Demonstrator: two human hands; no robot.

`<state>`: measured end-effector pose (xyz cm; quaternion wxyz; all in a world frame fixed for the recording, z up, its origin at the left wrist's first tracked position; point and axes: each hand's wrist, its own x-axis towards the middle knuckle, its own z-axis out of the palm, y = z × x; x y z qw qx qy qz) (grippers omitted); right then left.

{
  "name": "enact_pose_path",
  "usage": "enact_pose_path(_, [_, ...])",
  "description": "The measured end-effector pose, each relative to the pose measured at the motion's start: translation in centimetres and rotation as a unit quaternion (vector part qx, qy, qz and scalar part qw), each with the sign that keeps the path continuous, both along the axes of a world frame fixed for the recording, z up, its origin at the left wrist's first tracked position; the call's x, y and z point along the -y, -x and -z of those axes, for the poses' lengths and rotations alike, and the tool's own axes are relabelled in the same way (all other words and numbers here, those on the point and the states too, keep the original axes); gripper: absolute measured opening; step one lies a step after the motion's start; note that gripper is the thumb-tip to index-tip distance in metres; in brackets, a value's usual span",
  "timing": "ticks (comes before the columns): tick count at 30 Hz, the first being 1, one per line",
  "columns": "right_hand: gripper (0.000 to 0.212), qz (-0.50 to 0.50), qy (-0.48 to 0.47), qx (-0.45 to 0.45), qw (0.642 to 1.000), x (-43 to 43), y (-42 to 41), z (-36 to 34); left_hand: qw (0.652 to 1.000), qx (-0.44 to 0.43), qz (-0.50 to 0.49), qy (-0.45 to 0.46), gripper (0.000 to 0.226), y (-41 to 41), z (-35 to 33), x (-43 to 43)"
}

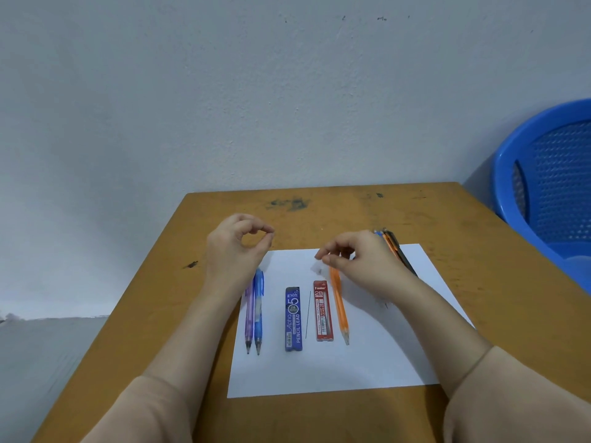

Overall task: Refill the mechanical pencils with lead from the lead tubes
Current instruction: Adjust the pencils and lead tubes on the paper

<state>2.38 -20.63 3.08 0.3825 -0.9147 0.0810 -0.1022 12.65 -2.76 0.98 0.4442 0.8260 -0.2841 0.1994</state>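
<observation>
Head view shows your worktop (319,212), a blue basket (511,148) off its right edge, and a white sheet (319,369) lying on it. Your left hand (233,247) pinches thumb and forefinger tips into a ring, and your right hand (364,260) curls over the orange pencil's far end; whether either grips anything cannot be told. On the sheet lie a blue lead tube (293,318) and a red lead tube (323,311), a purple pencil (249,318) touching a blue pencil (258,311) at left, the orange pencil (339,308) beside the red tube, and one loose lead (308,314) between the tubes.

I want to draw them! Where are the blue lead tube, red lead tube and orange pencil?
blue lead tube (293,318), head view, middle of its label
red lead tube (323,311), head view, middle of its label
orange pencil (339,306), head view, middle of its barrel
</observation>
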Motion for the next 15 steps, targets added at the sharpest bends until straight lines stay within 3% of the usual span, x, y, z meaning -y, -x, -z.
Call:
enact_pose_path(3, [0.014, 0.067, -0.042, 0.003, 0.997, 1.1, 0.0, -0.1, 1.000, 0.001, 0.000, 0.004, 0.015, 0.0, 0.0, 0.0])
enact_pose_path(6, [0.006, 0.102, -0.007, -0.059, 0.993, 1.4, -0.2, 0.0, 1.000, 0.002, 0.001, 0.006, 0.013, 0.0, -0.1, 0.0])
enact_pose_path(11, [0.036, 0.103, 0.064, -0.125, 0.985, 0.5, -0.2, 0.3, 1.000, 0.006, 0.003, 0.003, 0.013, 0.1, -0.1, 0.1])
enact_pose_path(15, [0.039, 0.101, 0.096, -0.139, 0.980, -0.5, -0.1, 0.2, 1.000, 0.004, 0.003, 0.008, 0.013, 0.1, -0.1, 0.1])
